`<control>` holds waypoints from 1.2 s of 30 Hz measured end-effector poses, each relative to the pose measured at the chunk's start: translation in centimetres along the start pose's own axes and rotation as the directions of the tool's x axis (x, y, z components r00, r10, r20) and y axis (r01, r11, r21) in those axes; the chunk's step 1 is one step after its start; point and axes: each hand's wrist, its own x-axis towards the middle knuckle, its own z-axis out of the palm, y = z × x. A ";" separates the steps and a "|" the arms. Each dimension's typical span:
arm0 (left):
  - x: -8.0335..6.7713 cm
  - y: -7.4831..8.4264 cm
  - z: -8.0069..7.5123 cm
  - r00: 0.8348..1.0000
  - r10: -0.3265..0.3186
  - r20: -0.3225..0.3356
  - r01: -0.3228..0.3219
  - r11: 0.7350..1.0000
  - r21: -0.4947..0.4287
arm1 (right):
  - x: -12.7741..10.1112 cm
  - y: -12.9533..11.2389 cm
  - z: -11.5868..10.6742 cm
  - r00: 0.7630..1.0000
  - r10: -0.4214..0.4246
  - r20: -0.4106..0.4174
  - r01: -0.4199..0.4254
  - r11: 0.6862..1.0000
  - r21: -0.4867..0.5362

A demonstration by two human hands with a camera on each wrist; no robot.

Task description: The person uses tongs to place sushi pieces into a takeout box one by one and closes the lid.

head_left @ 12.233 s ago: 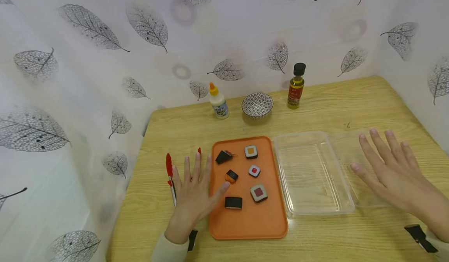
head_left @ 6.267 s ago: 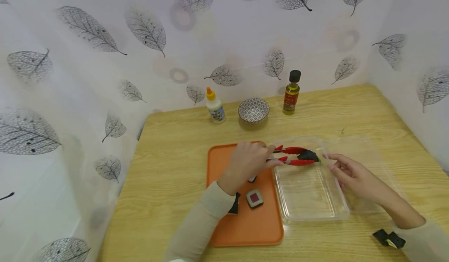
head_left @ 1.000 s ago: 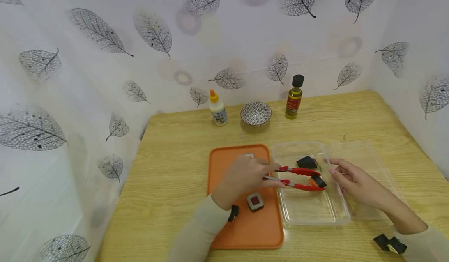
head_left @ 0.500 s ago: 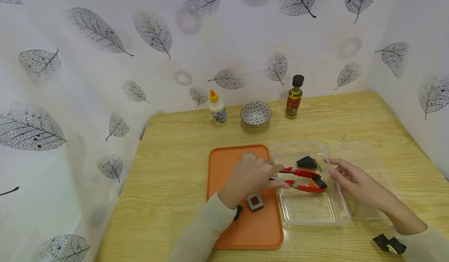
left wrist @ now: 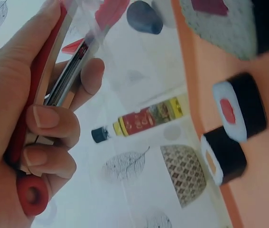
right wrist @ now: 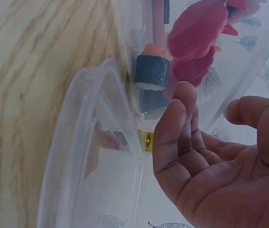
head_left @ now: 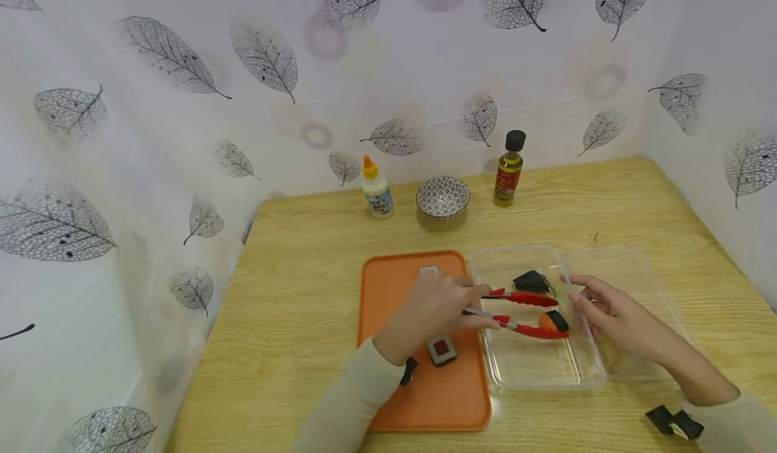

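Observation:
My left hand (head_left: 427, 311) grips red-tipped tongs (head_left: 527, 298) above the orange tray and reaches over the clear plastic container (head_left: 528, 379). The tongs' tips are spread inside the container; an orange-and-black sushi piece (head_left: 554, 321) lies between them, close to the lower tip. A black cone-shaped sushi piece (head_left: 531, 281) sits farther back in the container. My right hand (head_left: 616, 311) has its fingers loosely bent at the container's right wall; in the right wrist view thumb and fingertips stand apart. The left wrist view shows tong handles (left wrist: 44, 71) enclosed by curled fingers.
The orange tray (head_left: 437, 409) bears a square sushi roll (head_left: 442, 350) and others partly hidden by my left hand. A clear lid (head_left: 637, 278) lies right of the container. Behind stand a glue bottle (head_left: 379, 195), a patterned bowl (head_left: 443, 198) and an oil bottle (head_left: 507, 176).
Both hands lay flat and every sushi piece was on the tray at first. The cone piece then went into the container by tongs. In the last second the tongs' tips have spread around the orange-and-black piece.

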 end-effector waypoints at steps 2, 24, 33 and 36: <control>-0.6 -0.3 -0.1 0.999 -0.014 -0.043 0.013 1.000 -0.022 | 0.0 0.0 0.0 1.000 0.005 -0.002 -0.005 1.000 -0.001; -15.5 -6.0 -2.7 0.963 -0.267 -0.045 0.230 0.893 -0.387 | -0.2 0.0 0.5 1.000 0.012 0.011 -0.012 1.000 0.022; -22.6 -5.5 -3.7 0.889 -0.457 0.029 0.408 0.762 -0.503 | -0.1 -0.3 0.2 1.000 -0.005 0.021 0.005 1.000 0.013; -24.1 -5.3 -3.6 0.877 -0.477 0.063 0.438 0.736 -0.517 | -0.1 -0.3 0.1 1.000 -0.006 0.024 0.006 1.000 0.010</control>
